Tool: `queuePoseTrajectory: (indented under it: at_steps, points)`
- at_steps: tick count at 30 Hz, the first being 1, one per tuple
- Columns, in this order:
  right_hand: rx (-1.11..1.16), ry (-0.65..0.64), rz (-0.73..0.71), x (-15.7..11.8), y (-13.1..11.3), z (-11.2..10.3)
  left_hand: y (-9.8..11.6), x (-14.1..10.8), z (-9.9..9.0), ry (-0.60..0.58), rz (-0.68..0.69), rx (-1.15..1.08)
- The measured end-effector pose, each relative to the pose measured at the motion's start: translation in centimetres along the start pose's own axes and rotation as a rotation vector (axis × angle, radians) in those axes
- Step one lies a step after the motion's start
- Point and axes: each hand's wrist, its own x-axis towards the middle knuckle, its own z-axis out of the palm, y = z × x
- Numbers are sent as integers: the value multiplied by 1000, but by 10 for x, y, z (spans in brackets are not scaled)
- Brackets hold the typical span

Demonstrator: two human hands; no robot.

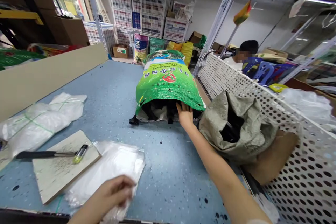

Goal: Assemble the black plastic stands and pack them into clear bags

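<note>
- Here's the right hand [186, 115] at the mouth of the green printed bag [168, 80], its fingers spread a little and going in under the rim; the fingertips are swallowed by shadow, so I can't tell whether they grip anything.
- That bag lies on the blue table [168, 168], well forward of the left hand, its open end towards the wearer. Dark and pale bits show inside, too murky to name, and a black piece [133, 121] pokes out at one corner.
- Now the left hand [115, 192], a blur over the clear plastic bags [112, 162]: fingers loosely curled, half open, nothing visible in them. Whether it touches the plastic, I can't say.
- Those clear bags run partly under a scuffed board [52, 175], which hides one side of the pile.
- Across the board, a black-handled tool [44, 154], its far end meeting a small yellow-and-clear object [80, 154] I can't make out.
- Over here, a plastic bundle [47, 120] tied with green string, cut off by the view's edge.
- Beside the right forearm, a grey woven sack [249, 133] gapes, dark contents lost in its folds.
- Beyond the perforated panel [294, 147], a person [243, 56] shows only from the shoulders up, face blurred.
</note>
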Motion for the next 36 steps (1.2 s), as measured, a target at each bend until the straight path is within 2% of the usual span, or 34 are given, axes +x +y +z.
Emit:
queuePoseTrajectory:
  at_steps: [1,3,6,8,9,11,13,14,17,20,23,26,29,31,34,36]
  points:
    - [-14,-4,-1,11,-1,1,9,24,4,-43,15,-30]
    - [10,-17,-2,19,-4,1,21,69,15,14,76,-86]
    - [102,-39,6,-3,-8,-1,23,119,33,175,165,-201]
    - [420,-126,29,-36,-13,0,21,135,45,252,217,-357]
    - [666,-208,52,-56,-16,2,21,139,50,237,235,-449]
    - [984,-364,105,-95,-25,9,24,140,62,116,234,-588]
    - [968,-346,99,-128,-32,17,29,135,73,10,194,-600]
    - [898,-289,86,-139,-34,20,31,132,78,1,167,-564]
    - [708,-112,33,-156,-30,23,34,119,86,48,73,-429]
    - [566,-78,-125,-153,-19,19,35,105,89,118,13,-365]
    - [462,-111,-216,-140,-16,21,37,99,92,157,-7,-374]
    - [468,-128,-121,-130,-23,29,39,103,97,246,-42,-418]
    - [493,-135,-1,-142,-32,32,38,112,92,365,-55,-459]
    - [445,-180,-86,-164,-35,30,36,117,83,411,-67,-492]
    - [303,-267,-353,-197,-32,26,28,124,68,413,-66,-528]
    - [276,-310,-394,-200,-29,26,19,128,62,429,-41,-488]
